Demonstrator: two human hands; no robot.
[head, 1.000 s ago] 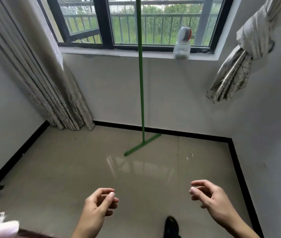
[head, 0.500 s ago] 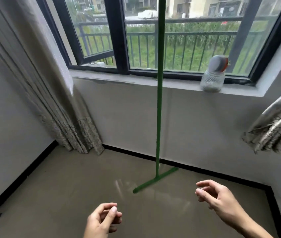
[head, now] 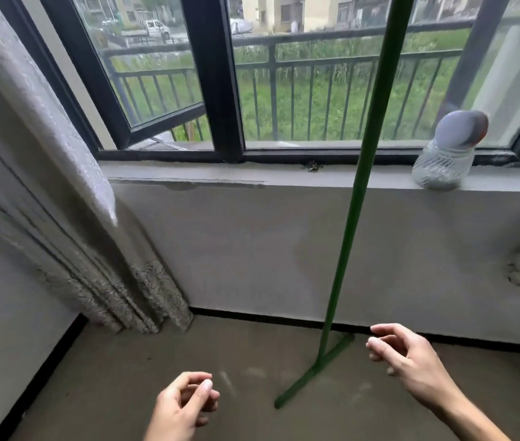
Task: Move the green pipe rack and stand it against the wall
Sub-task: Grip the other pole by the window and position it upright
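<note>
Grey curtain [head: 71, 224] fills the left side of the frame, hem down in the floor corner; a clear jar [head: 444, 165] with a rounded lid sits on the sill [head: 188, 175] at the right edge. Nothing lies between the hands and the pole. Another curtain at far right is cut off and blurred. The green pipe rack [head: 352, 211] stands right of centre, thin pole leaning slightly, top out of frame, foot bar on the floor touching the black skirting. Left hand [head: 182, 409] loosely curled, right hand [head: 411, 358] with fingers spread, both empty.
</note>
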